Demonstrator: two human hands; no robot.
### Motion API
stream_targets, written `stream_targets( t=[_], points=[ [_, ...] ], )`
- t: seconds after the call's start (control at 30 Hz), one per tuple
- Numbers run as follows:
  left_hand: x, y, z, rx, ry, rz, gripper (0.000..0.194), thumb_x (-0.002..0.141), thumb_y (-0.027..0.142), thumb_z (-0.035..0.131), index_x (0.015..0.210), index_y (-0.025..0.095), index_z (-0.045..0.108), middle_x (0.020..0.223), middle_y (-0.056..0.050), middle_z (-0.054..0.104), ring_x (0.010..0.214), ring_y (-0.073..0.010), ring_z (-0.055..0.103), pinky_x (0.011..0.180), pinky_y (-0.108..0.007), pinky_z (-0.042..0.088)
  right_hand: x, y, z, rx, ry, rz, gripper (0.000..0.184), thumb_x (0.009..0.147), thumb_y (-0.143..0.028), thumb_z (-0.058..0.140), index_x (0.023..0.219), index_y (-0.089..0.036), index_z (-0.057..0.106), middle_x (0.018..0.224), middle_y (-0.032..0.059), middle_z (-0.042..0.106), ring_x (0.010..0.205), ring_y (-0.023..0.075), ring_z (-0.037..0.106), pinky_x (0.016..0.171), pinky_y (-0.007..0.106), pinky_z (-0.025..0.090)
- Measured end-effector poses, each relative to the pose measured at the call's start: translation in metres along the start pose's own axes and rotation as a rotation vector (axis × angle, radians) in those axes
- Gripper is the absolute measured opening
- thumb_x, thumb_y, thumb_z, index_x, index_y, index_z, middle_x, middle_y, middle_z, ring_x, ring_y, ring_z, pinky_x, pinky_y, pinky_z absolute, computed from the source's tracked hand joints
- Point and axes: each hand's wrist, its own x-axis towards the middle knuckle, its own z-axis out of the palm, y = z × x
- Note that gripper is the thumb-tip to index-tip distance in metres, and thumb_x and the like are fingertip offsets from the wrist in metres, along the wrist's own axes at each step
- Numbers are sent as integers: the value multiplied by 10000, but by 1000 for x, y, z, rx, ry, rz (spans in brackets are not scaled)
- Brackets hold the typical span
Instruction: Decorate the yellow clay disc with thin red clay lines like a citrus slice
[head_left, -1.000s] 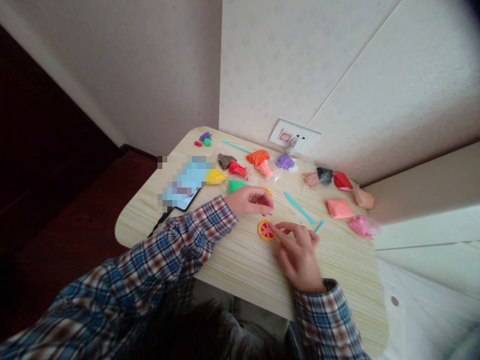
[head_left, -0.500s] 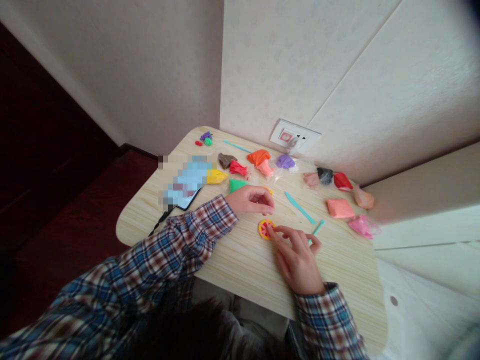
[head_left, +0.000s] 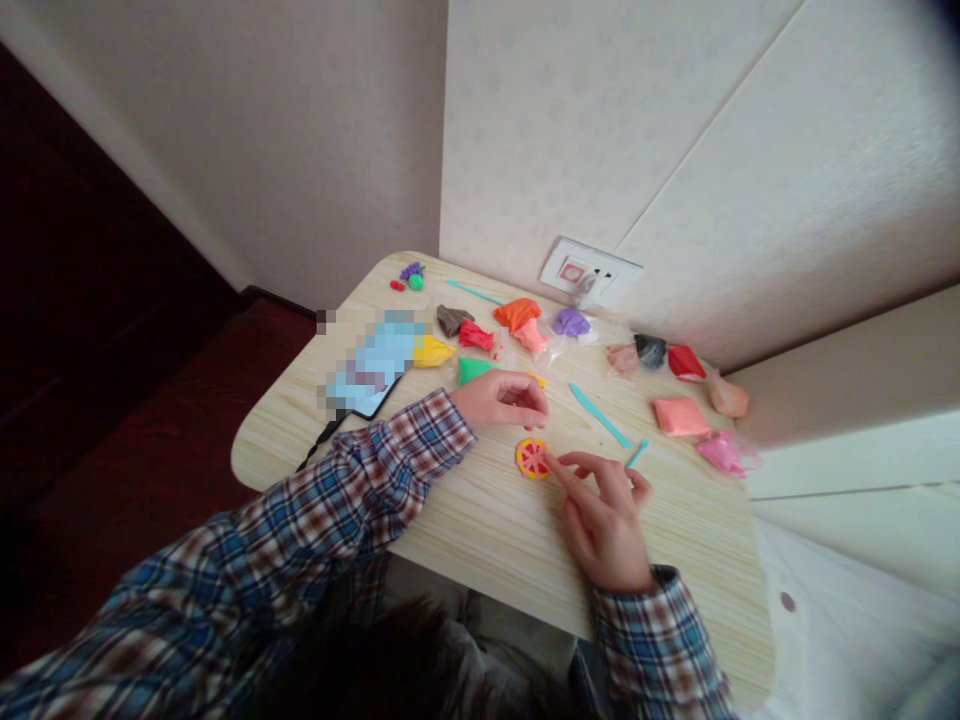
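Wood-grain table [head_left: 487,525] supports a red-and-yellow disc [head_left: 531,459], the right hand [head_left: 609,522] unclenched with index finger at its rim, the left hand [head_left: 496,398] curled nearby, its grip indeterminable.

Left hand [head_left: 501,400] loosely curled, right hand [head_left: 611,525] lowered, index finger [head_left: 567,474] outstretched

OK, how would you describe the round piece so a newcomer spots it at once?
On the pale wooden table, find the left hand and right hand. The round piece lies flat between them, by the right index finger. Unlike the slim turquoise tool nearby, it is a disc with a yellow rim and a red-and-pink spoke pattern.
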Motion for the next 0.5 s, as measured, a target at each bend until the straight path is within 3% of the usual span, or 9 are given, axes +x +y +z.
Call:
stream_targets(
  t=[0.3,0.5],
  points=[
    [0,1,0,1,2,-17,258,613,247,776,680,93,580,625,34,610,575,-47,557,623,-204,439,2,-2,0,33,18,30,430,792,-71,442,1168,-242,563,1067,56,563,883,186,541,826,398,272],
    [0,0,1,2,-32,-57,284,579,263,799,678,93,595,627,34,615,594,-48,561,629,-194,439,7,1,-3,110,170,165,334,829,-93,435,1084,-231,601,996,54,575,932,203,553,823,390,324]
  ],
)
